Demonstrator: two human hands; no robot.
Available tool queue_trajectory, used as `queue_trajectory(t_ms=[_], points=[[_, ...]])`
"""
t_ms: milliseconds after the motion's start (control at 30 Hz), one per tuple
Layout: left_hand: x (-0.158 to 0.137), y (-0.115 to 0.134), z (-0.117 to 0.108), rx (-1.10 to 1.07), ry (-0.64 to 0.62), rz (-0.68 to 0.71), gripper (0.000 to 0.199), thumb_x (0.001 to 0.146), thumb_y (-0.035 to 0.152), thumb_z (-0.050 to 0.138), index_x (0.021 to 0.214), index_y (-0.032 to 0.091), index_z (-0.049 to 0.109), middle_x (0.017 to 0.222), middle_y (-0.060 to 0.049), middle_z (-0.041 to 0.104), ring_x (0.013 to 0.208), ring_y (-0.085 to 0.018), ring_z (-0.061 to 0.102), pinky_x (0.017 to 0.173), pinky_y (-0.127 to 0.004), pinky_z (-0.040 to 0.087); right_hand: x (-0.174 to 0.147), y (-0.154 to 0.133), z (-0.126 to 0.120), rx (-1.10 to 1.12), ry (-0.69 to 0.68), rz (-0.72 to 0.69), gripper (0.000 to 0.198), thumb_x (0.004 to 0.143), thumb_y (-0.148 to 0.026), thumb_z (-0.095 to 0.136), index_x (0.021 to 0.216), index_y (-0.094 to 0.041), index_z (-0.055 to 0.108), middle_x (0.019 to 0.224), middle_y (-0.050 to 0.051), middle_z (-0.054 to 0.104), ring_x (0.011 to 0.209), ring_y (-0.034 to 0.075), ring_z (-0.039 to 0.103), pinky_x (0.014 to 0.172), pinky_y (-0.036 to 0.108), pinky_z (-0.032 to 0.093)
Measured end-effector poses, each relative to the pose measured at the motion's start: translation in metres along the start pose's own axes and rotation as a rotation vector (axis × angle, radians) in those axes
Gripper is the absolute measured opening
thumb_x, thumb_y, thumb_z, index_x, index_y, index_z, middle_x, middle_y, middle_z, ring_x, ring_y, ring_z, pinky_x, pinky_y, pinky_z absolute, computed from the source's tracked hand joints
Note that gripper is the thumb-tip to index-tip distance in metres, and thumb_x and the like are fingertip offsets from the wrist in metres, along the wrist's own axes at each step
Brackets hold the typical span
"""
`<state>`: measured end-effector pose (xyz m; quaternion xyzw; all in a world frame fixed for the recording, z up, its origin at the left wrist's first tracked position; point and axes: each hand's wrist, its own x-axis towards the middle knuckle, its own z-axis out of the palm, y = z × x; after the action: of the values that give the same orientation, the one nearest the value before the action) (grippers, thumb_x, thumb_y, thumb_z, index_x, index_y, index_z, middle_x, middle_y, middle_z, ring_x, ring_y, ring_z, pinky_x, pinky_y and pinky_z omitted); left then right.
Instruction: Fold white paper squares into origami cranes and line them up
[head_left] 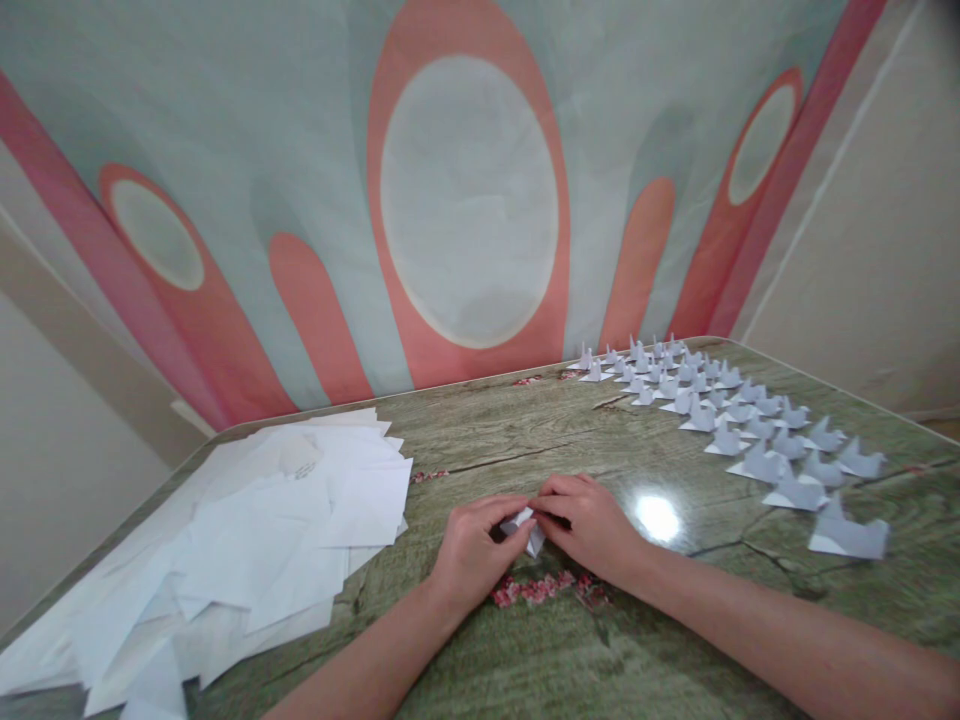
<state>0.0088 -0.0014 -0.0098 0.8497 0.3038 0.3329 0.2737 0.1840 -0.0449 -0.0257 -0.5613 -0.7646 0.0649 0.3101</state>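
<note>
A printed backdrop [472,200] is filling the far side of the room, showing coral arches and pale ovals on grey-green, while plain walls are flanking it at left and right. In front of it, a wood-grain table [450,665] is spreading toward the viewer, and a small folded piece of white paper [535,543] is sitting low over its near middle, between the person's two hands. The left hand [472,548] is gripping the paper from the left, its thumb lying across the near face and its index finger reaching along the far side. The right hand [589,520] is coming in from the right, its fingertips bunching at the paper's far right edge and meeting the left index finger there. Both hands are touching the piece, so neither is standing nearer, though the left is covering more of it. The part showing is slanting from far left to near right, a point facing the near side; the fingers are hiding the rest, so the full long axis cannot be told. Just nearer than the hands, a pink blossom print [536,588] is decorating the tabletop, and a bright glare [657,517] is shining beyond the right wrist. Loose white paper sheets [255,540] are overlapping at left, and white origami birds [701,415] are standing in slanting rows at far right.
</note>
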Motion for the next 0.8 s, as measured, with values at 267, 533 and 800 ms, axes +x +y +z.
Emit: queue_trajectory(t_ms=[267,533,800], points=[[-0.0010,-0.0011,-0.0001,0.071,-0.028,0.074,0.021,0.079,0.020,0.058,0.098,0.020,0.067,0.095,-0.003,0.070,0.085,-0.015,0.065,0.082,-0.026,0.052,0.0006,0.0024,0.0017,-0.015,-0.002,-0.010,0.014,0.080,-0.018,0.059,0.087,-0.026,0.068,0.079,-0.001,0.063,0.076,0.015,0.057,0.070,0.029,0.035],[-0.0029,-0.0068,-0.0001,0.148,-0.054,0.118,0.021,0.080,0.023,0.058,0.099,0.018,0.067,0.098,-0.005,0.069,0.088,-0.016,0.065,0.084,-0.027,0.051,0.0013,0.0031,0.0013,-0.004,-0.003,-0.017,0.016,0.081,-0.019,0.057,0.089,-0.026,0.068,0.078,-0.001,0.063,0.076,0.014,0.057,0.068,0.027,0.037],[-0.0027,-0.0101,-0.0018,0.229,-0.071,0.193,0.021,0.083,0.022,0.054,0.101,0.020,0.065,0.100,-0.005,0.068,0.090,-0.016,0.064,0.085,-0.028,0.051,0.0002,0.0033,0.0012,-0.008,-0.007,-0.020,0.015,0.083,-0.020,0.055,0.087,-0.025,0.069,0.078,0.000,0.063,0.076,0.014,0.057,0.069,0.027,0.037]])
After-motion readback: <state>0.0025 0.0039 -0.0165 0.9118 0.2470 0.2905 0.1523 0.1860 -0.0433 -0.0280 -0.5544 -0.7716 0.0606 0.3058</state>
